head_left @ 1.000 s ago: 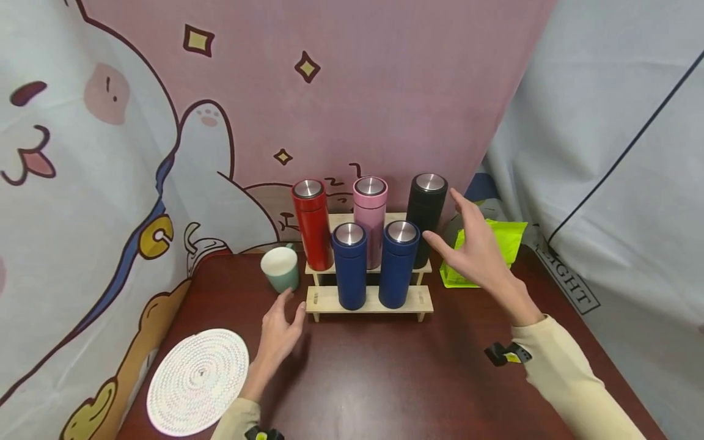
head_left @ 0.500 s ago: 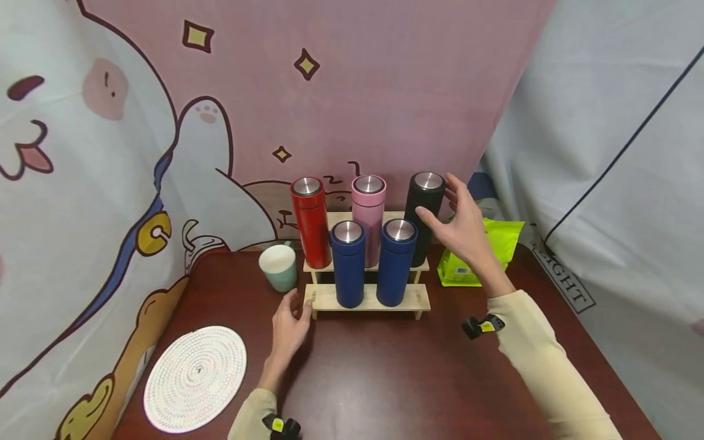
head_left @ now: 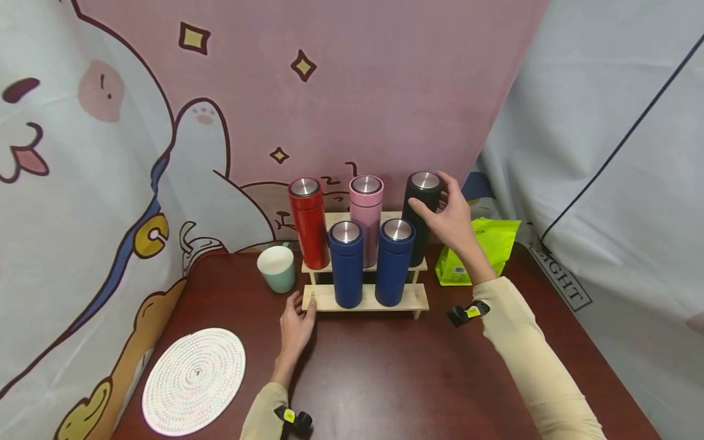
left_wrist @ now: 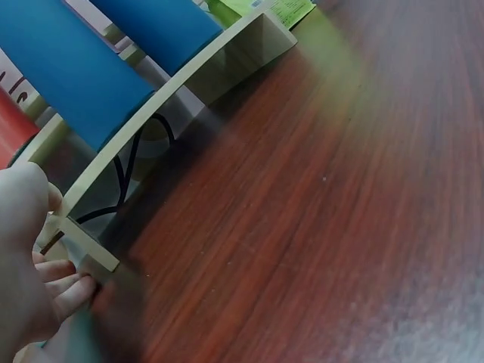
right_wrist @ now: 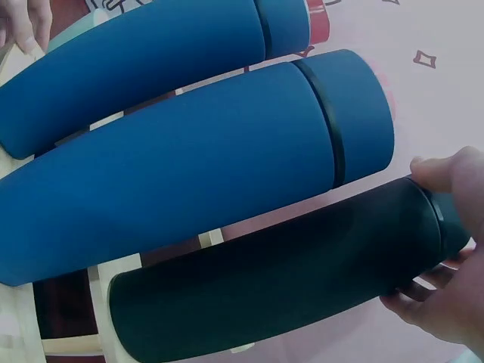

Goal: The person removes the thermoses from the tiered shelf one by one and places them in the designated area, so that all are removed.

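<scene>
A black thermos bottle (head_left: 420, 214) stands upright at the right end of the upper step of a two-step wooden rack (head_left: 365, 300). My right hand (head_left: 452, 214) grips it near the top, thumb in front and fingers round its right side. My left hand (head_left: 297, 324) pinches the left end of the lower step; in the left wrist view its thumb is above the board, with the fingers by the leg. A red thermos (head_left: 310, 226) and a pink one (head_left: 366, 211) share the upper step. Two blue thermoses (head_left: 347, 269) (head_left: 393, 266) occupy the lower step.
A pale green mug (head_left: 277, 269) stands left of the rack on the dark red-brown table (head_left: 379, 373). A round white woven mat (head_left: 194, 382) lies at the front left. Right of the rack is a bright yellow-green bag (head_left: 495, 238). A patterned curtain (head_left: 418, 79) hangs behind.
My right hand has moved left from beside the black thermos and taken hold of its upper part. My left hand has moved right and grasped the rack's lower left end.
</scene>
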Action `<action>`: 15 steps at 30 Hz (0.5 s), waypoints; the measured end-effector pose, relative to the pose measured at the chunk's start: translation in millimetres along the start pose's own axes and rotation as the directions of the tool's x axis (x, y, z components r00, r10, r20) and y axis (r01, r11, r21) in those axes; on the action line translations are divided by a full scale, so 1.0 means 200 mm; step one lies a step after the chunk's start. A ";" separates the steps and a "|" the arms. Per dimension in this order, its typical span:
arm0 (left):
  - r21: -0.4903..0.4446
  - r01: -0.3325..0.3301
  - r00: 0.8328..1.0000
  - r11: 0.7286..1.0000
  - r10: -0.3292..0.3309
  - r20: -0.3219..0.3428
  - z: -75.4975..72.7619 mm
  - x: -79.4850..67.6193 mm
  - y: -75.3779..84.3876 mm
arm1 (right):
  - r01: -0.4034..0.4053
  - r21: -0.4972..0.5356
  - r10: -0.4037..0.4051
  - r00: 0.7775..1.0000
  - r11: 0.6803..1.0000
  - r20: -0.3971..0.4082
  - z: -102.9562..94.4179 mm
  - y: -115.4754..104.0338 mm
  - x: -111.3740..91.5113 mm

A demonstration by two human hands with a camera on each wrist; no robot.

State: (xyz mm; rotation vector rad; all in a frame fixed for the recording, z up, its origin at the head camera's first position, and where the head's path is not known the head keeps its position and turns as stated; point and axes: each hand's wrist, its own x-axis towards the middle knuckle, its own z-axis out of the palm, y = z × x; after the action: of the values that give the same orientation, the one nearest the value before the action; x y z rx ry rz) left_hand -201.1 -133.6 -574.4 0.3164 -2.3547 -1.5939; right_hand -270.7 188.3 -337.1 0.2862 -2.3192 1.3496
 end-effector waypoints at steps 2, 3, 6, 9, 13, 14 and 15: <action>-0.025 0.011 1.000 1.000 -0.011 0.000 0.01 0.00 0.00 | 0.002 -0.003 -0.002 1.000 1.000 -0.003 0.00 0.01 0.01; -0.040 0.015 1.000 0.999 -0.015 0.000 0.02 0.00 0.00 | 0.005 -0.007 -0.005 1.000 1.000 -0.006 0.00 0.01 0.01; -0.081 0.024 1.000 0.996 -0.024 -0.003 0.03 0.00 -0.01 | 0.008 -0.025 -0.008 1.000 1.000 -0.023 -0.01 0.02 0.03; -0.128 0.022 1.000 0.992 -0.024 -0.016 0.04 0.00 -0.02 | 0.013 -0.051 -0.016 0.999 0.999 -0.043 -0.02 0.02 0.03; -0.181 0.025 0.998 0.983 -0.034 -0.046 0.06 -0.01 -0.03 | 0.023 -0.068 -0.028 0.997 0.997 -0.070 -0.02 0.02 0.03; -0.195 0.025 0.998 0.980 -0.035 -0.049 0.07 -0.01 -0.04 | 0.028 -0.068 -0.034 0.996 0.997 -0.078 -0.02 0.03 0.02; -0.204 0.023 0.998 0.979 -0.034 -0.052 0.08 -0.01 -0.04 | 0.032 -0.067 -0.038 0.995 0.997 -0.087 -0.03 0.03 0.02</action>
State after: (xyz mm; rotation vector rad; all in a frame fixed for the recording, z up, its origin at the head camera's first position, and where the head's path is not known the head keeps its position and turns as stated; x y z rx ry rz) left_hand -203.4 -122.5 -587.7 0.3466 -2.1327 -1.7972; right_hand -275.1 196.1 -338.0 0.2405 -2.2694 1.2416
